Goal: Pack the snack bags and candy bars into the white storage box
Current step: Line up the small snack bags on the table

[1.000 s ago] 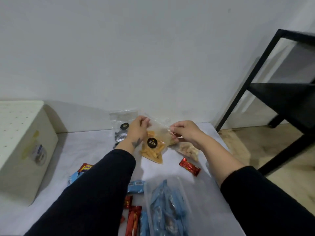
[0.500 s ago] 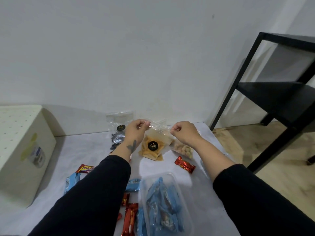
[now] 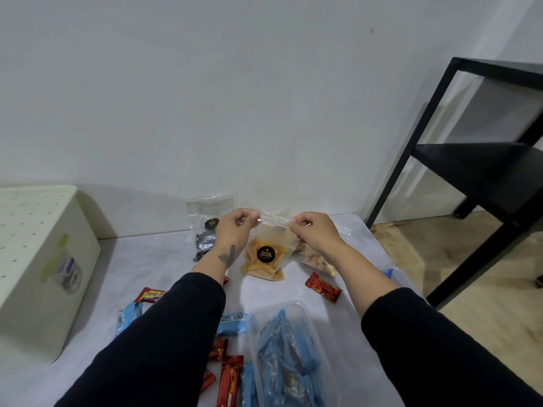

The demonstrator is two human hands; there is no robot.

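Both hands drew apart along the chip bag's top | left hand and right hand each pinched a corner, bag hanging above the table | box well left | risk: uneven pull could tear the seal, spilling chips

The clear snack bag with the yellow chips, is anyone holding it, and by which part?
Yes. Both hands pinch the clear snack bag by its top strip: the left hand at one end, the right hand at the other.
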